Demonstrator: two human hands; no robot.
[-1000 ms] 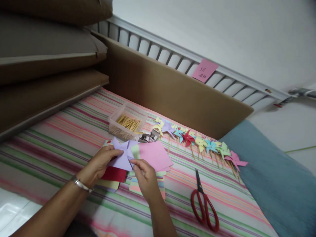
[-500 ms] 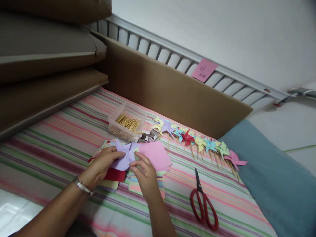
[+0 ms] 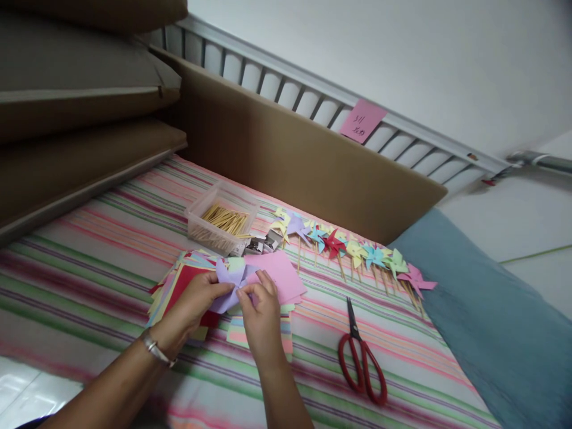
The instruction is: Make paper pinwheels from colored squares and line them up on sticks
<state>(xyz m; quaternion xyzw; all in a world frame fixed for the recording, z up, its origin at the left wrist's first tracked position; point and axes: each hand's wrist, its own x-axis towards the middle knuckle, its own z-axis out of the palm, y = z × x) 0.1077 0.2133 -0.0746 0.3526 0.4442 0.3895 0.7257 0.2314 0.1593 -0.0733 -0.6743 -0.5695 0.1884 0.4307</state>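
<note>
A light purple paper pinwheel [image 3: 227, 271] is held up between both hands, its blades folded toward the middle. My left hand [image 3: 199, 301] grips its left side, thumb on top. With thumb and index finger, my right hand [image 3: 260, 307] pinches the paper near the centre; whether a pin sits there is hidden by the fingers. Under my left hand lies a fanned stack of coloured paper squares [image 3: 182, 273], a red one uppermost. Pink paper sheets [image 3: 286, 277] lie behind my right hand, with pastel sheets [image 3: 236, 330] below them.
A clear plastic box [image 3: 194, 223] holds thin wooden sticks [image 3: 226, 219], with small metallic-looking packs [image 3: 254, 245] beside it. Finished pinwheels on sticks [image 3: 356, 253] line the back. Red-handled scissors [image 3: 354, 330] lie on the striped cloth [image 3: 111, 268]. A brown board [image 3: 290, 161] stands behind.
My right fingers have closed in toward the pinwheel's centre, and a blade is now folded inward. My left hand has shifted slightly, baring more of the red paper. The view has turned a little.
</note>
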